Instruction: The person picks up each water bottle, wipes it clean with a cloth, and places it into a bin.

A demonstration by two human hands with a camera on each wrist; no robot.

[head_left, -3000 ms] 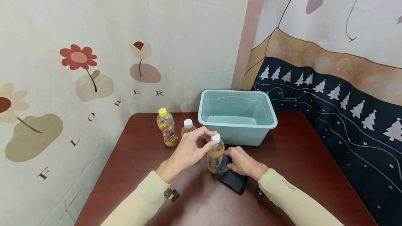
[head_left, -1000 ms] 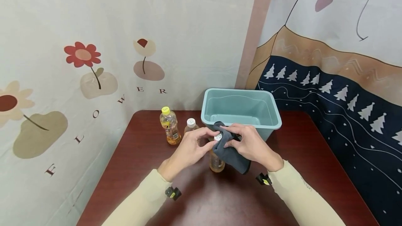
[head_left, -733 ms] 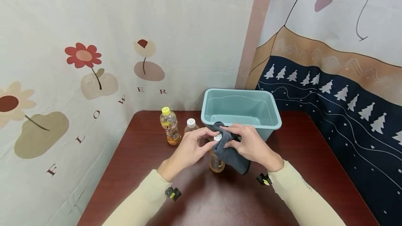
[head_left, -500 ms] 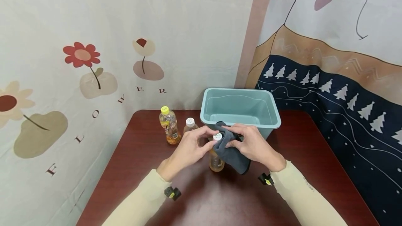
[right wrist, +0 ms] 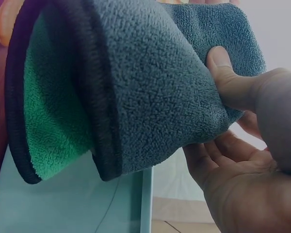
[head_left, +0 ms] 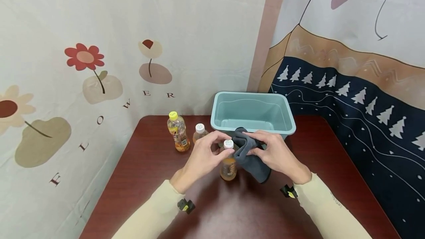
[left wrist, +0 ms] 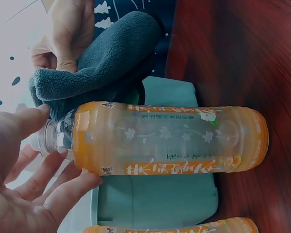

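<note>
Centrally placed bottle [head_left: 228, 169]: white-capped and upright on the dark red surface [head_left: 212, 218], just in front of the pale blue-green tub [head_left: 252, 108]; its label carries orange bands and small white flowers.
Left hand [head_left: 203, 155]: thumb and fingers grip the bottle by its neck, just under the white cap [head_left: 228, 144].
Right hand [head_left: 275, 152]: pinches the cloth [head_left: 249, 158], thumb on one face, fingertips beneath.
Cloth: gray, folded over and bunched right beside the bottle's neck, its lower end drooping; the right wrist view shows a green inner face and dark edging. Contact with the bottle cannot be told.
Bottles to the left: a yellow-topped bottle [head_left: 178, 136] stands upright; nearer the tub, a second white-topped bottle [head_left: 200, 132] is partly hidden behind the left hand.
Tub: rectangular, near the far edge of the surface, beyond both hands.
Backdrop: a pale hanging [head_left: 199, 25] with printed flowers meets navy fabric [head_left: 332, 99] bearing white trees.
</note>
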